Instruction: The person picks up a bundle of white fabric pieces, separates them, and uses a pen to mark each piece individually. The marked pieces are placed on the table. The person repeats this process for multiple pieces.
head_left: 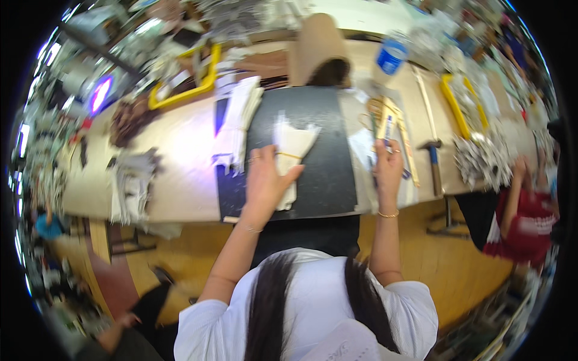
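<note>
My left hand (pixel 265 180) grips a bundle of white folded paper pieces (pixel 292 150) bound with a yellow rubber band, held over the black cutting mat (pixel 328 162). My right hand (pixel 388 165) rests at the mat's right edge, touching a white sheet (pixel 364 147) beside a wooden ruler (pixel 385 117) and a pair of scissors (pixel 368 117). Whether its fingers pinch anything is unclear because of blur.
A stack of white paper (pixel 238 120) lies left of the mat. A hammer (pixel 435 162), a blue-labelled tub (pixel 391 55), yellow trays (pixel 454 105) and paper scraps (pixel 481 159) sit to the right. A cardboard roll (pixel 316 42) stands behind. Another person in red (pixel 521 222) works at the right.
</note>
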The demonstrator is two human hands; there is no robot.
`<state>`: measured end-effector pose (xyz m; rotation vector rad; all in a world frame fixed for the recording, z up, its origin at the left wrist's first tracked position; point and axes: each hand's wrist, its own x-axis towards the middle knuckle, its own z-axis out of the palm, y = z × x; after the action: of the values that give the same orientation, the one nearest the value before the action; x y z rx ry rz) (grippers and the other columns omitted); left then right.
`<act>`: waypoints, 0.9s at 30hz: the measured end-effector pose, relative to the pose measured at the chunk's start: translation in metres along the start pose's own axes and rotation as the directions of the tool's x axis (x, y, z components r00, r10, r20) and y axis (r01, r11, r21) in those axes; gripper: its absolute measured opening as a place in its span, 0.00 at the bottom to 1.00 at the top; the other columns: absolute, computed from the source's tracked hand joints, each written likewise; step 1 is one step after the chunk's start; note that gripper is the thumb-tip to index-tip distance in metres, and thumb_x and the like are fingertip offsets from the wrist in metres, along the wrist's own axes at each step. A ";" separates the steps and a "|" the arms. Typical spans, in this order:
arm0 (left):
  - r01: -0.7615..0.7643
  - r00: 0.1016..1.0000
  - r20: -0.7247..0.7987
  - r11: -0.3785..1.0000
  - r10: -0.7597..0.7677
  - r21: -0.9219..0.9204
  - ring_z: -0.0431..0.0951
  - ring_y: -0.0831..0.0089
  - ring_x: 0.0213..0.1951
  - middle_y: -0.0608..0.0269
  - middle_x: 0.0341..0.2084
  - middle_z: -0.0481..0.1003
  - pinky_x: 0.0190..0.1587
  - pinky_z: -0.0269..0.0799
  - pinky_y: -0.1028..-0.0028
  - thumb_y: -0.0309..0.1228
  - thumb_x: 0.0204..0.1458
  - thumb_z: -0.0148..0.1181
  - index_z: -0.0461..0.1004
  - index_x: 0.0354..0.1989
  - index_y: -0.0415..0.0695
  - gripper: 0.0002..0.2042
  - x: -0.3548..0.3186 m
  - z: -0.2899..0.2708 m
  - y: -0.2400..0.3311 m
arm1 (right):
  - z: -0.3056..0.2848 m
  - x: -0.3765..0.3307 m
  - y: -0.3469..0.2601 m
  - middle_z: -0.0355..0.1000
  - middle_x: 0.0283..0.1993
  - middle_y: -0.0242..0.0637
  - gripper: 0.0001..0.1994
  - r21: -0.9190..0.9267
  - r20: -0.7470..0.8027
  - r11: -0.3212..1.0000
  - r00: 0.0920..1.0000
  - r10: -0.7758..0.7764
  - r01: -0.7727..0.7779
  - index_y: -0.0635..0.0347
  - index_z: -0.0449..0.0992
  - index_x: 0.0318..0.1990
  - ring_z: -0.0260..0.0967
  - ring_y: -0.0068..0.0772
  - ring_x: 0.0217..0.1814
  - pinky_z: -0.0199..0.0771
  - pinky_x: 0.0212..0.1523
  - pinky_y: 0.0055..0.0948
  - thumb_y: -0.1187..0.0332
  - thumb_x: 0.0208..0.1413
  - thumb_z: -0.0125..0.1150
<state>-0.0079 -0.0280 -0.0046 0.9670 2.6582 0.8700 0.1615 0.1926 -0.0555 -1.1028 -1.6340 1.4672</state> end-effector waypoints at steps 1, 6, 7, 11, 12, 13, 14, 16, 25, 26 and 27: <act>0.052 0.998 0.033 0.999 -0.053 0.012 0.73 0.42 0.52 0.39 0.49 0.70 0.55 0.71 0.55 0.45 0.47 0.75 0.68 0.57 0.35 0.35 -0.002 -0.002 0.007 | 0.006 0.000 -0.004 0.61 0.16 0.22 0.19 -0.116 0.030 0.993 1.000 0.008 -0.005 0.60 0.78 0.45 0.56 0.16 0.17 0.55 0.20 0.25 0.51 0.66 0.62; 0.021 0.999 0.045 1.000 -0.022 0.019 0.73 0.44 0.52 0.39 0.51 0.71 0.56 0.71 0.56 0.49 0.51 0.71 0.69 0.61 0.35 0.36 -0.015 -0.013 0.004 | 0.028 0.020 -0.023 0.64 0.15 0.31 0.24 -0.684 0.133 0.719 0.990 -0.044 0.124 0.63 0.79 0.49 0.66 0.34 0.20 0.63 0.26 0.37 0.48 0.63 0.64; 0.013 0.998 0.062 1.000 -0.013 0.012 0.73 0.45 0.52 0.40 0.50 0.72 0.56 0.71 0.57 0.49 0.52 0.71 0.71 0.60 0.35 0.34 -0.015 -0.021 0.004 | 0.031 0.021 -0.026 0.72 0.25 0.38 0.25 -0.730 0.132 0.672 0.990 -0.039 0.124 0.62 0.78 0.54 0.70 0.41 0.26 0.66 0.30 0.40 0.50 0.61 0.66; 0.007 0.980 -0.200 1.000 -0.006 0.004 0.74 0.47 0.51 0.46 0.46 0.75 0.56 0.70 0.57 0.46 0.53 0.70 0.79 0.53 0.39 0.25 0.012 -0.059 -0.022 | 0.045 0.020 -0.048 0.70 0.49 0.44 0.22 -0.623 0.177 0.718 0.950 -0.257 0.310 0.62 0.76 0.57 0.72 0.36 0.34 0.73 0.39 0.35 0.58 0.61 0.67; 0.051 0.968 -0.247 0.997 -0.033 0.066 0.75 0.48 0.50 0.47 0.46 0.76 0.56 0.69 0.56 0.46 0.53 0.70 0.78 0.54 0.40 0.26 0.026 -0.067 -0.027 | 0.049 0.017 -0.053 0.70 0.49 0.44 0.20 -0.560 0.262 0.742 0.929 -0.262 0.368 0.61 0.76 0.57 0.71 0.34 0.34 0.73 0.39 0.34 0.61 0.61 0.66; 0.108 0.973 -0.218 0.982 -0.073 0.157 0.74 0.48 0.51 0.46 0.47 0.76 0.56 0.70 0.56 0.46 0.53 0.70 0.78 0.55 0.39 0.27 0.038 -0.078 -0.033 | 0.052 0.015 -0.056 0.70 0.49 0.43 0.19 -0.493 0.342 0.764 0.900 -0.270 0.417 0.61 0.76 0.57 0.71 0.33 0.34 0.73 0.40 0.34 0.64 0.62 0.66; 0.165 0.975 -0.188 0.956 -0.120 0.244 0.74 0.48 0.53 0.44 0.49 0.75 0.57 0.70 0.56 0.46 0.53 0.69 0.77 0.55 0.37 0.28 0.049 -0.087 -0.040 | 0.056 0.011 -0.061 0.70 0.49 0.43 0.17 -0.424 0.422 0.782 0.863 -0.276 0.457 0.60 0.76 0.57 0.71 0.32 0.35 0.74 0.40 0.33 0.68 0.62 0.65; 0.191 0.981 -0.065 0.975 -0.185 0.112 0.74 0.48 0.55 0.43 0.51 0.75 0.59 0.70 0.57 0.49 0.49 0.72 0.75 0.57 0.36 0.33 0.074 -0.095 -0.062 | 0.072 -0.005 -0.077 0.68 0.60 0.47 0.23 -0.323 0.638 0.615 0.645 -0.420 0.719 0.54 0.75 0.59 0.72 0.42 0.54 0.72 0.55 0.33 0.81 0.55 0.58; 0.224 0.960 0.163 0.974 -0.227 0.037 0.75 0.46 0.53 0.38 0.48 0.76 0.59 0.70 0.58 0.48 0.39 0.78 0.72 0.51 0.30 0.38 0.100 -0.064 -0.082 | 0.115 -0.027 -0.100 0.71 0.60 0.31 0.24 -0.007 0.968 0.105 0.033 -0.247 0.994 0.44 0.76 0.56 0.56 0.44 0.76 0.40 0.73 0.74 0.75 0.49 0.62; 0.258 0.957 0.140 0.966 -0.254 -0.017 0.75 0.46 0.53 0.38 0.48 0.76 0.59 0.71 0.58 0.48 0.39 0.78 0.72 0.51 0.29 0.38 0.095 -0.068 -0.084 | 0.123 -0.024 -0.099 0.72 0.58 0.29 0.25 0.047 0.975 0.097 -0.024 -0.221 0.994 0.43 0.76 0.55 0.56 0.43 0.76 0.38 0.74 0.74 0.75 0.47 0.64; 0.292 0.952 0.117 0.954 -0.282 -0.073 0.76 0.46 0.53 0.37 0.48 0.76 0.59 0.71 0.58 0.48 0.39 0.78 0.71 0.51 0.29 0.38 0.089 -0.073 -0.089 | 0.128 -0.021 -0.101 0.73 0.48 0.32 0.17 0.048 0.966 0.090 -0.023 -0.258 0.995 0.46 0.75 0.49 0.65 0.41 0.69 0.45 0.73 0.71 0.68 0.49 0.66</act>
<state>-0.1500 -0.0602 0.0053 0.5678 2.5583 0.8367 0.0400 0.1188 0.0272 0.6908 -2.9687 0.2667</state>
